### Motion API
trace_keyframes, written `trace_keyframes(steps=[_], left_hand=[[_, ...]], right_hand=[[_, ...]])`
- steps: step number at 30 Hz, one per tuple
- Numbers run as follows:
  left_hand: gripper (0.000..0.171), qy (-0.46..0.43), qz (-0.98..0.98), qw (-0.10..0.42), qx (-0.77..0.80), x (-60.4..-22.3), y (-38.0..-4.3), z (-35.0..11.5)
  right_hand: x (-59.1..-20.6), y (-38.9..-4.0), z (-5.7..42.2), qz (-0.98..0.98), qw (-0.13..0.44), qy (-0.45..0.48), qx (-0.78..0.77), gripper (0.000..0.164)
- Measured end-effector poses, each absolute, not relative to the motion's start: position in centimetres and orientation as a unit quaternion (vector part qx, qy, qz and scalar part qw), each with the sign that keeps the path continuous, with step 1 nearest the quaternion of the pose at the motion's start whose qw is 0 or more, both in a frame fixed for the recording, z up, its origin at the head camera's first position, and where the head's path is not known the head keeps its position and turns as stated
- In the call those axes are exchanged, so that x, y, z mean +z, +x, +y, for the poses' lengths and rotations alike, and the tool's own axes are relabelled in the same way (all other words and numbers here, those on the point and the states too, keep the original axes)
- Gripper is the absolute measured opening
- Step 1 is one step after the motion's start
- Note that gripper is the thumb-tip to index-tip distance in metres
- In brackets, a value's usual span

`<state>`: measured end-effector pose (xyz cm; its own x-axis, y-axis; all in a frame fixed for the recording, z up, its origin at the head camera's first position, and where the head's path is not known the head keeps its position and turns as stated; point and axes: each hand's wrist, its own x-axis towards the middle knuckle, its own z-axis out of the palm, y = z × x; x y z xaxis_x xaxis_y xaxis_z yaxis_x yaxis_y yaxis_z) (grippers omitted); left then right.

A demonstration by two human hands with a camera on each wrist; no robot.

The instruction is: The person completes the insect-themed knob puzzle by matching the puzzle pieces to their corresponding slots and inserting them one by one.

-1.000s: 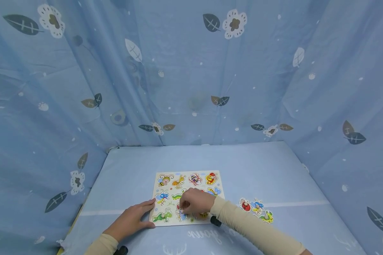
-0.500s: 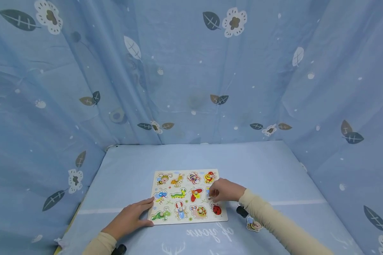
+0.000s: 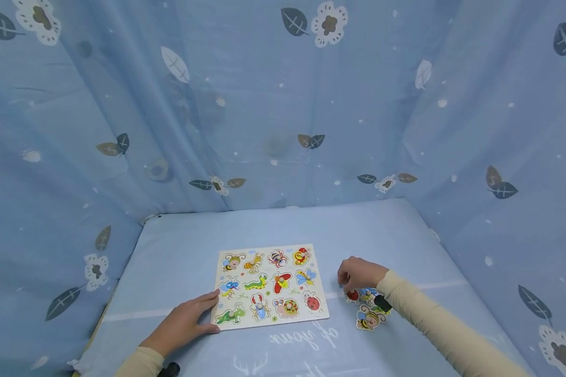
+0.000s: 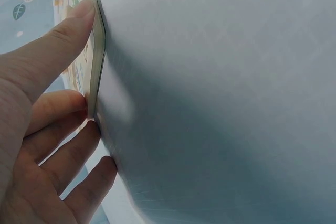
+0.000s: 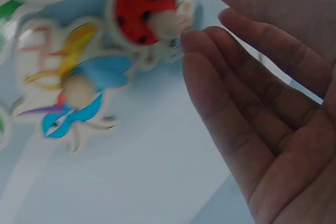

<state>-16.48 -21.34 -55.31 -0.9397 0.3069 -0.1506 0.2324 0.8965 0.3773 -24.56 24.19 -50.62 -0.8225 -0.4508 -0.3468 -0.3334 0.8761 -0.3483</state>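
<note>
Your right hand (image 3: 360, 273), in the head view, is hanging over the ladybug piece (image 3: 352, 296), the bee piece (image 3: 369, 318) lying nearer you and the board (image 3: 306, 316) to that hand's left, where your left hand (image 3: 187, 318) is bracing its edge. Left wrist view: the thumb is resting on the board's face, fingers spreading past the edge. Right wrist view: your thumb and fingers are standing apart, pinching nothing; whether they are touching the ladybug's knob (image 5: 165, 25) cannot be told. Each piece is looking light and stiff, possibly slippery-faced; its knob is offering the surest hold.
</note>
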Motion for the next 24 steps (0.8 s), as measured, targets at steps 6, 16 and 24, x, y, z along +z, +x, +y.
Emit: trace_keyframes(steps=[6,16,24], left_hand=[[0.090,0.138,0.968,0.104,0.182,-55.3,-16.5,-21.4],[0.091,0.143,0.966,0.110,0.185,-55.5,-16.5,-21.5],[0.088,0.143,0.967,0.108,0.181,-55.2,-16.5,-21.3]], right_hand=[[-50.7,-24.0,25.2,0.947,0.212,-0.205,-0.127,0.013],[-51.7,-24.1,25.3,0.945,0.212,-0.214,-0.126,0.022],[-51.0,-24.4,23.9,0.937,0.195,-0.254,-0.138,0.020]])
